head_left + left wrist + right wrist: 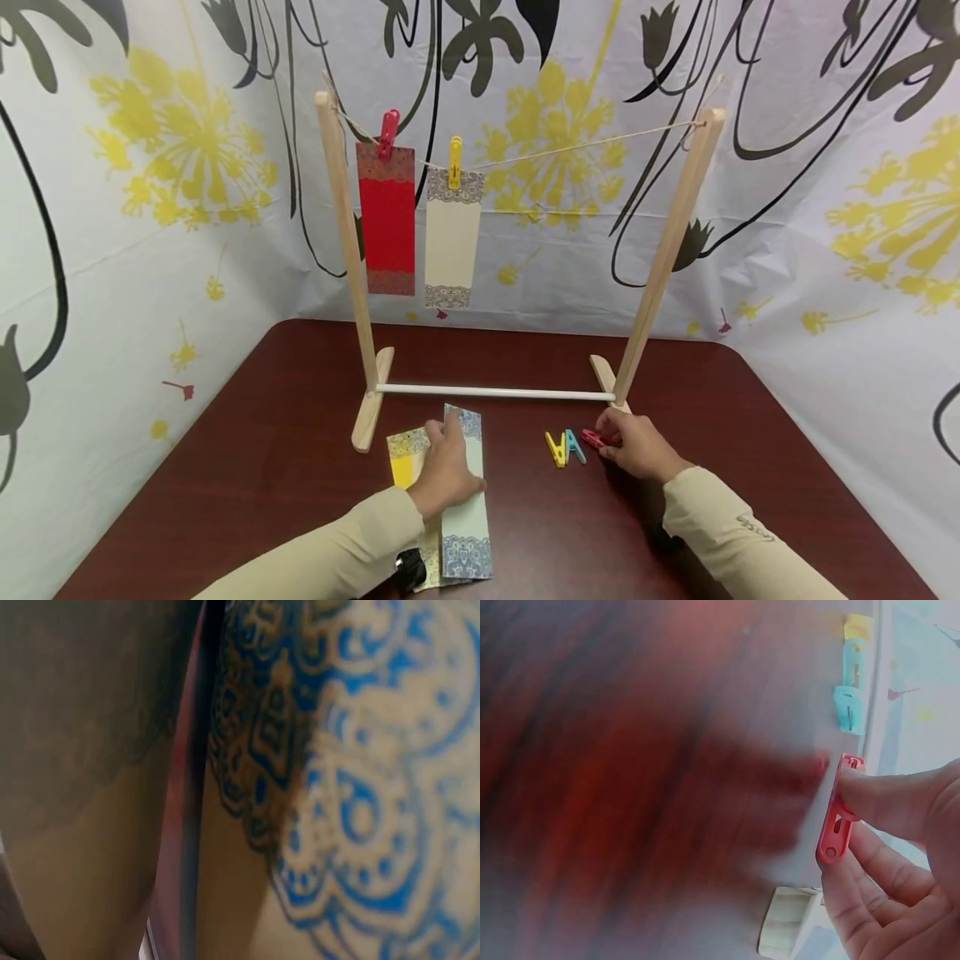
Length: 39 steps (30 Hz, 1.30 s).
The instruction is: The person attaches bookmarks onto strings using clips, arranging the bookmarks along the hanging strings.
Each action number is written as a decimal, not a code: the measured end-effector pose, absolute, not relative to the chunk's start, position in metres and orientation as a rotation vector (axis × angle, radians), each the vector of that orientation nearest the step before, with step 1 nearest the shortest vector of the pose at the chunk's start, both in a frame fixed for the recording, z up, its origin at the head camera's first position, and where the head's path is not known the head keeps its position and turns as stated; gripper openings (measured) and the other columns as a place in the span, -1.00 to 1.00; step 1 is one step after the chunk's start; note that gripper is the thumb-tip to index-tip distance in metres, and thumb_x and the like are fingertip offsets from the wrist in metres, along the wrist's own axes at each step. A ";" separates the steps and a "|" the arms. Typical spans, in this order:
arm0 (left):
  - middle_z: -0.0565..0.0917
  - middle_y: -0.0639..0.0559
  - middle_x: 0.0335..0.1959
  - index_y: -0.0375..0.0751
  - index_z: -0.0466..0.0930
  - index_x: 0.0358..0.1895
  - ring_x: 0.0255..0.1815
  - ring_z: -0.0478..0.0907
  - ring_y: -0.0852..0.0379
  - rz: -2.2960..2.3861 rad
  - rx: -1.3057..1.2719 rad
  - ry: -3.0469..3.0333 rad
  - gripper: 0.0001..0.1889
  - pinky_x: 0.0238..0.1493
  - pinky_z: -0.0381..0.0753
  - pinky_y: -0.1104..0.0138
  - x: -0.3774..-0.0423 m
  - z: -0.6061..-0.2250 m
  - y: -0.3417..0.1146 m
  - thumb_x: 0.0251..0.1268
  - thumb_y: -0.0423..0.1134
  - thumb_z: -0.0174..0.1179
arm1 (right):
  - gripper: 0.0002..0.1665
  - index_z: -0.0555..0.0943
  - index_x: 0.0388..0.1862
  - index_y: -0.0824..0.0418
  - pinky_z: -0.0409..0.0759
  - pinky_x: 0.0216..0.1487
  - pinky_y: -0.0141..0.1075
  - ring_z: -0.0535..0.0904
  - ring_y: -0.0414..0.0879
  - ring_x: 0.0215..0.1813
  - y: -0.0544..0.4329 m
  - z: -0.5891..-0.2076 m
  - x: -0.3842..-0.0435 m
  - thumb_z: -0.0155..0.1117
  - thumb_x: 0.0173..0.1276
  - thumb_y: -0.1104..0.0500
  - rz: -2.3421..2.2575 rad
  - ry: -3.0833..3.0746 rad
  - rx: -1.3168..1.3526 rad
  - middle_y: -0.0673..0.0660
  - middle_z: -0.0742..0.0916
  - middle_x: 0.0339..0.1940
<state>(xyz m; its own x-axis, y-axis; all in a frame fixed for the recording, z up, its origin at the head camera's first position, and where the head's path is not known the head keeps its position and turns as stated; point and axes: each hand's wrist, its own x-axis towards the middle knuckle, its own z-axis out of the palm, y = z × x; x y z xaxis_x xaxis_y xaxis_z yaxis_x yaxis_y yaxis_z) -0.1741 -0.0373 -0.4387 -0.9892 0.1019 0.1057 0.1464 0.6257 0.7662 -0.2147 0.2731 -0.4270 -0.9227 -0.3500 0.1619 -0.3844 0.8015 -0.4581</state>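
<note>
My left hand (448, 475) grips a pale card (467, 525) with blue lace-patterned ends, fingers at its left side and thumb at its right edge. Partly under it lies a yellow and cream patterned card (403, 468). Close up in the left wrist view, the blue pattern (367, 817) fills the right side. Near the stand's right foot, my right hand (637, 446) pinches a red clothespin (840, 817) between thumb and fingers. To its left on the table are a yellow clothespin (556, 450) and a blue clothespin (574, 447).
A wooden stand (667, 258) carries a string line (585, 148) across its top and a white bar (495, 391) below. A red card (387, 225) hangs by a red clothespin (387, 133), a cream card (452, 237) by a yellow one. Patterned cloth surrounds the dark table (300, 500).
</note>
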 end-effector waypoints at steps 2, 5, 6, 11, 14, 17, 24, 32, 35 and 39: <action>0.13 -0.39 0.08 -0.43 -0.02 0.43 -0.47 0.40 -0.02 -1.365 -0.230 -2.756 0.14 -0.49 0.49 0.28 -0.175 -0.440 -0.037 -0.34 -0.54 0.53 | -0.69 0.54 -0.26 0.26 0.61 -0.28 -0.13 0.65 -0.03 -0.29 0.274 -0.427 -0.216 0.45 0.07 0.44 0.766 -2.909 0.616 0.10 0.69 -0.37; 0.14 -0.41 0.12 -0.47 0.00 0.41 -0.51 0.37 -0.01 -1.353 -0.255 -2.759 0.09 -0.54 0.46 0.28 -0.177 -0.440 -0.038 -0.31 -0.56 0.47 | -0.70 0.54 -0.25 0.25 0.60 -0.28 -0.15 0.64 -0.05 -0.29 0.273 -0.425 -0.217 0.45 0.08 0.42 0.750 -2.908 0.622 0.09 0.69 -0.37; 0.15 -0.42 0.13 -0.48 0.01 0.41 -0.49 0.38 -0.02 -1.341 -0.258 -2.766 0.06 -0.54 0.46 0.27 -0.177 -0.440 -0.039 -0.30 -0.58 0.43 | -0.70 0.55 -0.24 0.25 0.60 -0.28 -0.14 0.64 -0.05 -0.29 0.273 -0.424 -0.217 0.44 0.09 0.42 0.741 -2.908 0.617 0.09 0.69 -0.37; 0.19 -0.41 0.21 -0.47 0.05 0.41 -0.26 0.41 -0.12 -1.326 -0.292 -2.789 -0.01 -0.51 0.42 0.26 -0.184 -0.434 -0.041 -0.33 -0.62 0.22 | -0.72 0.55 -0.22 0.24 0.59 -0.28 -0.11 0.63 0.00 -0.25 0.276 -0.415 -0.219 0.43 0.11 0.39 0.716 -2.924 0.548 0.12 0.69 -0.34; 0.21 -0.40 0.27 -0.39 0.07 0.42 -0.19 0.42 -0.16 -1.374 -0.304 -2.782 -0.03 -0.52 0.42 0.24 -0.187 -0.431 -0.043 -0.33 -0.64 0.14 | -0.72 0.55 -0.21 0.25 0.58 -0.34 -0.16 0.64 0.03 -0.23 0.278 -0.411 -0.220 0.41 0.13 0.41 0.753 -2.935 0.522 0.18 0.69 -0.29; 0.29 -0.35 0.27 -0.32 0.15 0.38 -0.11 0.45 -0.18 -1.372 -0.333 -2.765 -0.07 -0.41 0.47 0.20 -0.188 -0.428 -0.044 -0.33 -0.63 0.12 | -0.73 0.54 -0.19 0.26 0.56 -0.43 -0.24 0.64 0.03 -0.23 0.279 -0.408 -0.222 0.38 0.16 0.42 0.790 -2.948 0.514 0.21 0.69 -0.25; 0.51 -0.27 0.05 -0.30 0.30 0.28 -0.27 0.45 -0.06 -1.399 -0.408 -2.722 -0.23 -0.47 0.50 0.23 -0.191 -0.419 -0.046 -0.22 -0.62 0.12 | -0.76 0.55 -0.19 0.25 0.61 -0.30 -0.13 0.66 0.05 -0.20 0.282 -0.401 -0.226 0.38 0.19 0.39 0.725 -2.912 0.584 0.15 0.69 -0.26; 0.51 -0.24 0.11 -0.26 0.26 0.32 -0.26 0.46 -0.02 -1.468 -0.386 -2.669 -0.18 -0.47 0.50 0.27 -0.196 -0.410 -0.038 -0.24 -0.63 0.09 | -0.78 0.56 -0.20 0.27 0.59 -0.28 -0.09 0.64 0.04 -0.25 0.281 -0.391 -0.228 0.38 0.20 0.34 0.667 -2.853 0.616 0.11 0.68 -0.30; 0.48 -0.23 0.15 -0.25 0.25 0.31 -0.17 0.44 -0.04 -1.449 -0.392 -2.638 -0.18 -0.38 0.50 0.24 -0.199 -0.408 -0.035 -0.25 -0.62 0.09 | -0.79 0.56 -0.19 0.27 0.57 -0.31 -0.12 0.63 0.01 -0.27 0.280 -0.386 -0.229 0.38 0.21 0.33 0.680 -2.844 0.602 0.10 0.68 -0.32; 0.44 -0.20 0.16 -0.23 0.23 0.30 -0.10 0.41 -0.06 -1.436 -0.375 -2.611 -0.19 -0.30 0.47 0.19 -0.202 -0.407 -0.032 -0.25 -0.61 0.08 | -0.79 0.56 -0.18 0.28 0.54 -0.34 -0.14 0.61 -0.02 -0.30 0.279 -0.377 -0.231 0.36 0.23 0.32 0.691 -2.832 0.566 0.11 0.68 -0.34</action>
<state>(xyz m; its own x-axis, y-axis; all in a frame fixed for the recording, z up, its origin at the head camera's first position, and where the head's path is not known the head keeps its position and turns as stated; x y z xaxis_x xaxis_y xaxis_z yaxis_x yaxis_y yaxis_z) -0.2023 -0.0318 -0.4065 -0.9594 0.1499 0.2390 0.2821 0.5140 0.8101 -0.2305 0.2794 -0.3769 -0.9132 -0.3210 0.2512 -0.4006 0.8205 -0.4078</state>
